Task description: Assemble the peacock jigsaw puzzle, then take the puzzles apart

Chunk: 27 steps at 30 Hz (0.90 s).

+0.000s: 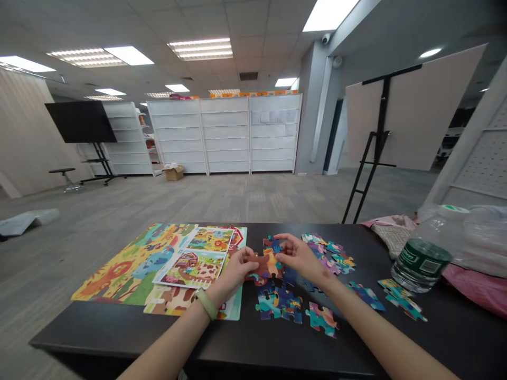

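Observation:
Several joined jigsaw puzzle pieces point(270, 262), brown and orange, are held up between my two hands over the black table. My left hand point(240, 265) pinches their left edge, thumb on top. At their upper right, my right hand point(295, 253) grips with thumb and fingers. Just below lies a joined blue and teal puzzle section point(279, 303), partly hidden behind the held pieces. A loose pink and teal puzzle piece point(321, 319) rests to its right. Beyond my right hand spreads a group of purple and teal puzzle pieces point(335, 255).
Left of my hands lie finished animal puzzles point(134, 264) with two picture cards point(194, 268) on top. More pieces point(402, 298) sit at the right, near a water bottle point(423, 253) and a pink bag point(475, 287). The black table point(130, 330) has its front edge close to me.

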Each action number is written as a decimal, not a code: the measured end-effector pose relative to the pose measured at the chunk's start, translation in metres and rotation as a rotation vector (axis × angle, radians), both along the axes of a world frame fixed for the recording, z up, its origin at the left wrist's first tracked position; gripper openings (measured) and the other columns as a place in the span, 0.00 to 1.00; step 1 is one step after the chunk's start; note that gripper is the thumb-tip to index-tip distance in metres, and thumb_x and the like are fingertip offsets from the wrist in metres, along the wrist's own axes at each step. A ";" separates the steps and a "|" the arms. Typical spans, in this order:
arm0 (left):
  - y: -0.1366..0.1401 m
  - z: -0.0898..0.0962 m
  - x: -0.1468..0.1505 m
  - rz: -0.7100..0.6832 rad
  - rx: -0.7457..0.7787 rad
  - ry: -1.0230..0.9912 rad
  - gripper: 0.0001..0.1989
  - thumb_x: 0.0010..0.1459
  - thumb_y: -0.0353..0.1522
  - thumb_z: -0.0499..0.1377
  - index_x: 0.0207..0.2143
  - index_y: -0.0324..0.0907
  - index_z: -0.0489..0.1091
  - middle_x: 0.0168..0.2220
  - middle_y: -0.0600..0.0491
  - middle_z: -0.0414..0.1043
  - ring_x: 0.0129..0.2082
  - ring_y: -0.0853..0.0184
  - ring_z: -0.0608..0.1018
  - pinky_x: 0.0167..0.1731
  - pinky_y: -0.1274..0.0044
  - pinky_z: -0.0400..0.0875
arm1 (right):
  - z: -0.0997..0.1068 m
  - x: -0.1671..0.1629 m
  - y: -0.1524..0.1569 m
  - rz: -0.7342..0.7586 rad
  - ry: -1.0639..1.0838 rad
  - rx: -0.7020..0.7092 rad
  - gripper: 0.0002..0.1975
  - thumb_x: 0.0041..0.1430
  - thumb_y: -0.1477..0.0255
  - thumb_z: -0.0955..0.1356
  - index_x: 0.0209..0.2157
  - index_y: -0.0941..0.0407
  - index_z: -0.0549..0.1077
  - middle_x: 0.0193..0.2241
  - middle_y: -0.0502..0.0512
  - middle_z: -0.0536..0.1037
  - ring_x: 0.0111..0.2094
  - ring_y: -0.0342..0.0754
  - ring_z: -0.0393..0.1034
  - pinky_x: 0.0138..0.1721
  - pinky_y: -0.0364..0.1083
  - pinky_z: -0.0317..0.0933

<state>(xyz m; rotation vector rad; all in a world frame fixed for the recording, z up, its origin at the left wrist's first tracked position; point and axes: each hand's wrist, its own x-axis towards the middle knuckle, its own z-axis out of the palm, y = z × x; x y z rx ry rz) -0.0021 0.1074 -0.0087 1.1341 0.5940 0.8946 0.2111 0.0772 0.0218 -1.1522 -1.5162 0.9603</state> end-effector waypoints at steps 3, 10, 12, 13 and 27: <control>0.003 -0.007 0.001 0.036 0.121 0.066 0.21 0.46 0.33 0.71 0.35 0.43 0.60 0.29 0.58 0.71 0.27 0.71 0.75 0.26 0.82 0.65 | 0.001 -0.001 -0.001 0.001 -0.001 0.005 0.24 0.49 0.69 0.72 0.49 0.55 0.69 0.30 0.47 0.73 0.30 0.44 0.71 0.34 0.45 0.64; -0.001 -0.006 0.006 0.095 0.188 0.160 0.21 0.47 0.33 0.68 0.35 0.44 0.57 0.27 0.60 0.69 0.27 0.71 0.74 0.26 0.82 0.62 | 0.002 -0.002 -0.003 0.014 0.008 0.014 0.25 0.50 0.69 0.72 0.50 0.55 0.69 0.30 0.47 0.73 0.31 0.44 0.71 0.35 0.45 0.65; -0.002 -0.005 0.007 0.121 0.202 0.177 0.19 0.47 0.32 0.67 0.35 0.44 0.57 0.27 0.61 0.68 0.26 0.72 0.73 0.26 0.82 0.62 | 0.002 -0.002 -0.002 0.013 0.007 0.027 0.24 0.50 0.69 0.73 0.50 0.55 0.69 0.30 0.46 0.73 0.30 0.44 0.71 0.35 0.45 0.65; -0.002 -0.005 0.008 0.130 0.205 0.182 0.19 0.47 0.31 0.66 0.35 0.44 0.57 0.27 0.61 0.67 0.25 0.72 0.72 0.26 0.82 0.61 | 0.002 -0.001 -0.002 0.010 0.005 0.031 0.24 0.50 0.69 0.73 0.50 0.54 0.69 0.30 0.46 0.73 0.30 0.44 0.71 0.34 0.45 0.65; -0.007 0.000 0.009 0.115 0.153 0.116 0.19 0.46 0.30 0.66 0.35 0.44 0.57 0.26 0.61 0.69 0.23 0.73 0.72 0.24 0.83 0.61 | 0.001 -0.002 -0.002 -0.007 -0.005 0.030 0.24 0.49 0.69 0.72 0.50 0.55 0.69 0.28 0.45 0.70 0.28 0.43 0.68 0.32 0.44 0.62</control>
